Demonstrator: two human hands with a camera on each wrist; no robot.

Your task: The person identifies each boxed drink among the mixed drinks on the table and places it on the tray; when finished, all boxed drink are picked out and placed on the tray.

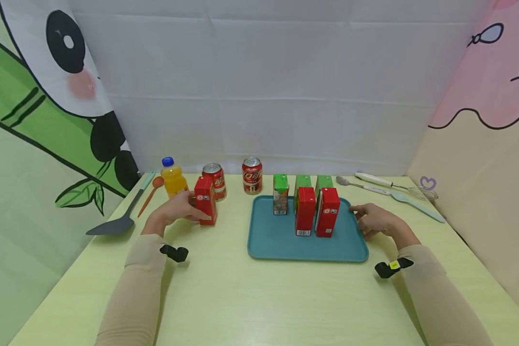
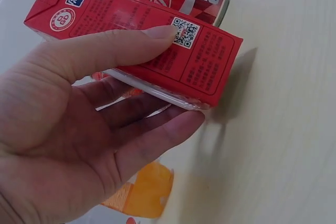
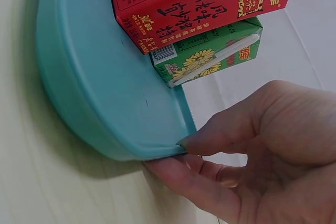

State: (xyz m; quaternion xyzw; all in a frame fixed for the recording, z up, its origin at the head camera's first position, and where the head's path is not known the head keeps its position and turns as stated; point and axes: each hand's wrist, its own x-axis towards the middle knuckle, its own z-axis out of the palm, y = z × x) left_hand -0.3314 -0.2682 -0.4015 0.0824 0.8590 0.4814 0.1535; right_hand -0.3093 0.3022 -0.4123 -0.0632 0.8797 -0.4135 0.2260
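Observation:
My left hand [image 1: 176, 210] grips a red drink carton [image 1: 205, 202], thumb on its printed face and fingers behind, as the left wrist view shows. A soda can [image 1: 218, 182] stands right behind that carton, and an orange juice bottle [image 1: 173, 179] is beyond the hand. With thumb and fingers my right hand [image 1: 376, 220] pinches the right rim of a teal tray [image 1: 268, 245]. On the tray stand two red cartons, one nearer the middle [image 1: 304, 211] and one to its right [image 1: 327, 213]. Green cartons [image 1: 280, 194] stand at the tray's back, two partly hidden by the red ones.
Another soda can [image 1: 253, 176] stands behind the tray's left end. At the left lie a grey spatula [image 1: 117, 226] and an orange spoon [image 1: 151, 194]. A metal spoon [image 1: 359, 184], a whisk [image 1: 380, 180] and a light-teal utensil [image 1: 415, 205] lie at the back right.

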